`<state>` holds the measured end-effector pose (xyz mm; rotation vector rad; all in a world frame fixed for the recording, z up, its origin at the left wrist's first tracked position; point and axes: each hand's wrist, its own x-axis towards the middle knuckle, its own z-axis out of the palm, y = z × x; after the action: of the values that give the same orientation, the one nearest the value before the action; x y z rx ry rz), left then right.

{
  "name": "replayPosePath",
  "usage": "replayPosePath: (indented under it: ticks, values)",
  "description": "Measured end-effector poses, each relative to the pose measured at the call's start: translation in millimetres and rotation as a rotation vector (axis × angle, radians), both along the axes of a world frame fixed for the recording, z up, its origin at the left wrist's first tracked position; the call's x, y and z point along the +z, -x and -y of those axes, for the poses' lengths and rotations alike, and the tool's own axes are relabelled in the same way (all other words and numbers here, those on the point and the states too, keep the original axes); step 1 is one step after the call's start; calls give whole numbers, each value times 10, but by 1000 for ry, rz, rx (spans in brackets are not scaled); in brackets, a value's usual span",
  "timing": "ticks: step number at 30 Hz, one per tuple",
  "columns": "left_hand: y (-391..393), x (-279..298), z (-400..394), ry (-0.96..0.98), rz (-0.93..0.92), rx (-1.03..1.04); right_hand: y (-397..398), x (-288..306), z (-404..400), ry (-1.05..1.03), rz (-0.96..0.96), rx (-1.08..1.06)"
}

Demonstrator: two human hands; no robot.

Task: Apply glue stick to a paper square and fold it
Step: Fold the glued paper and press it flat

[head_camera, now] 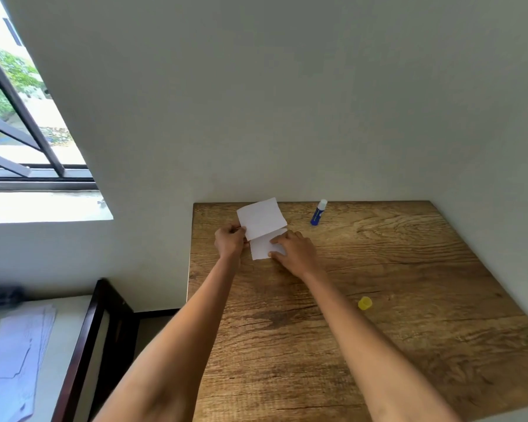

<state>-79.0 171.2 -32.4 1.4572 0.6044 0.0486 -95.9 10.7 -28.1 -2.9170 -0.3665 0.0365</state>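
A white paper square (pixel 261 222) lies near the far left corner of the wooden table (pixel 393 300), partly folded, with its far half lifted off the surface. My left hand (pixel 230 241) pinches the paper's left edge at the crease. My right hand (pixel 294 250) presses the near half flat with its fingers spread on the sheet. A blue glue stick (pixel 318 212), uncapped, lies at the far edge of the table to the right of the paper. Its yellow cap (pixel 365 303) sits apart on the table, nearer me on the right.
The table stands against a pale wall at the back and right. To the left, past a gap, a dark-framed surface (pixel 86 345) holds loose papers (pixel 16 360). A window (pixel 19 117) fills the upper left.
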Motion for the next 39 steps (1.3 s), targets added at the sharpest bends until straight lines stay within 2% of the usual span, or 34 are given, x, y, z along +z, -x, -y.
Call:
replayPosePath:
  ticks: [9, 17, 19, 22, 24, 27, 33, 39]
  values:
    - [-6, -35, -98, -3, -52, -9, 9, -55, -58, -316, 89, -205]
    - [-59, 23, -71, -14, -36, -31, 21, -48, -7, -375, 89, -156]
    - [-58, 43, -44, -14, -28, -47, 13, 4, -22, -484, 136, -234]
    - [-47, 70, -9, -12, -16, -70, -27, 92, -17, -745, 194, -480]
    - [-46, 77, 17, -4, -12, -96, -101, 149, 34, -958, 105, -642]
    - [-56, 95, 64, 12, -21, -149, -201, 236, 166, -1159, -112, -687]
    - [-59, 135, 125, 37, -76, -248, -235, 277, 318, -1119, -247, -715]
    - [-25, 138, 139, -57, -147, -192, -158, 173, 341, -1064, -347, -768]
